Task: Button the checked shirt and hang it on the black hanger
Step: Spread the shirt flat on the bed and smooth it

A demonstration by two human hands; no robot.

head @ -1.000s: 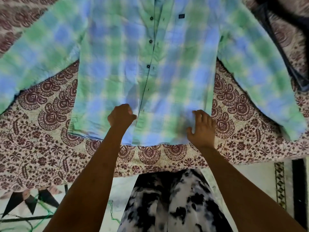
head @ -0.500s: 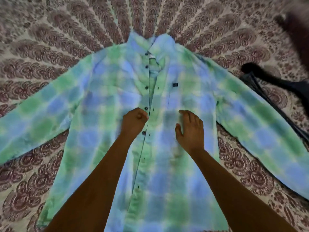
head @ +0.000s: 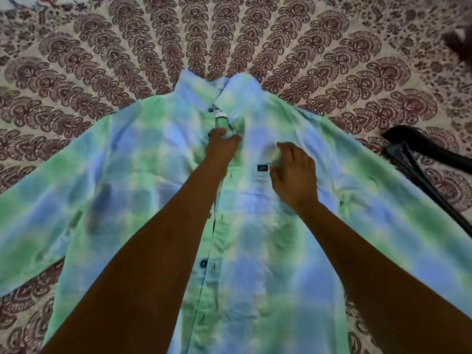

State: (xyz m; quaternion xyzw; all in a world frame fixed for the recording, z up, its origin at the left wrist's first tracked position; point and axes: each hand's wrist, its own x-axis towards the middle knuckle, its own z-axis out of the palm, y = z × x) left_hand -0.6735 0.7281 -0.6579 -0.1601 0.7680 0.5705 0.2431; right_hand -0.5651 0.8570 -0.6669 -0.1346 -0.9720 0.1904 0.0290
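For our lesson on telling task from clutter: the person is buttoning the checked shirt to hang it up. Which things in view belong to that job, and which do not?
Belong to the job:
checked shirt
black hanger
left hand
right hand

Just lying about:
patterned bedspread

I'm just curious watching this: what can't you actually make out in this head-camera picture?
- Black hanger: cut off by the right edge.
- Checked shirt: hem and cuffs run out of frame.
- Placket under the left hand: hidden by hand and forearm.
- Chest label: too small to read.
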